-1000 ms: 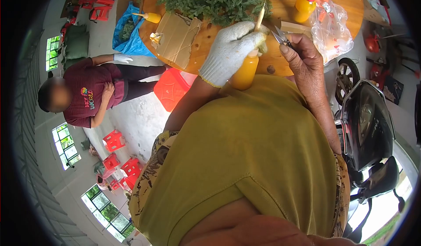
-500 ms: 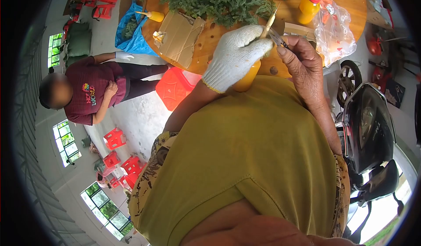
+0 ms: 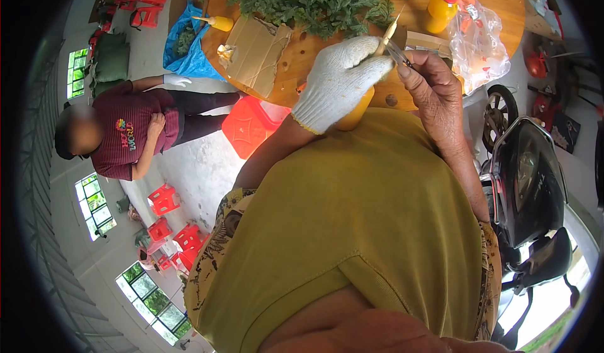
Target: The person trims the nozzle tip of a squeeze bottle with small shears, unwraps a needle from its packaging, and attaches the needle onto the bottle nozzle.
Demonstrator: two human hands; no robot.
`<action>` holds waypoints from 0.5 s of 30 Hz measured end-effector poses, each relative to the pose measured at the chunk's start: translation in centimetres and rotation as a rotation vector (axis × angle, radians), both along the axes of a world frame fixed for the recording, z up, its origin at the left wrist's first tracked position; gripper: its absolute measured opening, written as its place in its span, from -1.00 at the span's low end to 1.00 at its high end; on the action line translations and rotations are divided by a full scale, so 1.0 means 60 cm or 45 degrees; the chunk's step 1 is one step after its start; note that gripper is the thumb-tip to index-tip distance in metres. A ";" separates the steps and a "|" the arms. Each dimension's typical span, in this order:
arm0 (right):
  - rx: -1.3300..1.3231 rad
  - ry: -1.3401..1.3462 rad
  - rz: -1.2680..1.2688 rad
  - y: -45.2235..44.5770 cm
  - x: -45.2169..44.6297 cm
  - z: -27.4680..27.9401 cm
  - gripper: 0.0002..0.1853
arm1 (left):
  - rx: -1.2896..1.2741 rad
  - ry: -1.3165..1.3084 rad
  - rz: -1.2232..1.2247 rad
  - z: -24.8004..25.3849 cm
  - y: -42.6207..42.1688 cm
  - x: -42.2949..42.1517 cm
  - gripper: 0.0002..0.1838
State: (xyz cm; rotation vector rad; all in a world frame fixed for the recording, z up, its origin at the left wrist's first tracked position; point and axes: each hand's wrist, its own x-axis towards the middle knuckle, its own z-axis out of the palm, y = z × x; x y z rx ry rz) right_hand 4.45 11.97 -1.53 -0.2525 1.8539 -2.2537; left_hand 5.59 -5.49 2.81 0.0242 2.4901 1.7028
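My left hand [image 3: 343, 82], in a white knit glove, is closed around a yellow bottle. The bottle body [image 3: 357, 111] shows below the glove, and a pale pointed nozzle [image 3: 391, 29] sticks up past the fingers, seemingly part of it. My bare right hand [image 3: 435, 92] pinches a small thin tool [image 3: 397, 53] with a shiny blade-like end and a dark part by the thumb; its exact kind is unclear. The tool's tip meets the nozzle's side close to the gloved fingers. Green artificial foliage [image 3: 308, 4] lies just beyond both hands on the wooden table [image 3: 296, 60].
A red-capped yellow bottle [image 3: 442, 10] and clear plastic bag [image 3: 481, 44] are at right; cardboard [image 3: 257, 54], a nozzled yellow bottle [image 3: 220, 23] and a blue bag [image 3: 182, 54] at left. A co-worker [image 3: 132, 126] stands near a red stool [image 3: 246, 126]. A motorbike [image 3: 528, 170] is close right.
Both hands keep nearly the same place and grip. The tool and nozzle shift very slightly against each other. The co-worker's hand at the waist moves a little.
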 end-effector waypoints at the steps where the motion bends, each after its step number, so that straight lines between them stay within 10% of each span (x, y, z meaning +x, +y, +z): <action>1: -0.005 -0.006 0.002 0.000 0.000 0.001 -0.80 | -0.010 -0.007 -0.016 0.002 0.001 0.000 -0.79; 15: 0.024 -0.005 -0.019 0.004 0.004 -0.005 -0.81 | -0.042 0.041 0.011 -0.004 0.004 0.001 -0.76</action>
